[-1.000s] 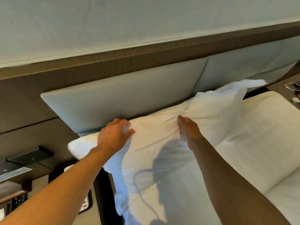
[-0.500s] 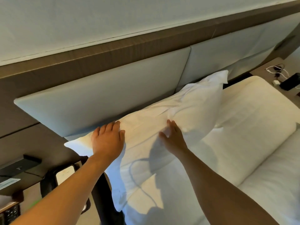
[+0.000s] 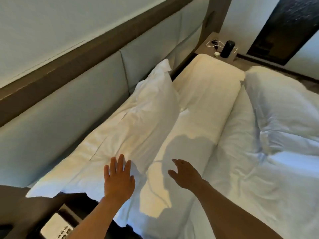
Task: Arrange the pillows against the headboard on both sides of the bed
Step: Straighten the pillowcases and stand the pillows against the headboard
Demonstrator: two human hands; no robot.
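Rumpled white cotton pillow (image 3: 138, 128) lies against padded grey headboard (image 3: 69, 107), long axis along it. Left hand (image 3: 119, 180) flat, fingers spread, on its near edge; right hand (image 3: 185, 175) open, beside it, holding nothing.

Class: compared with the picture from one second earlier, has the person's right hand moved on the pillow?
Yes. The right hand has drawn back from the pillow, away from the headboard, and now hangs open over the bed.
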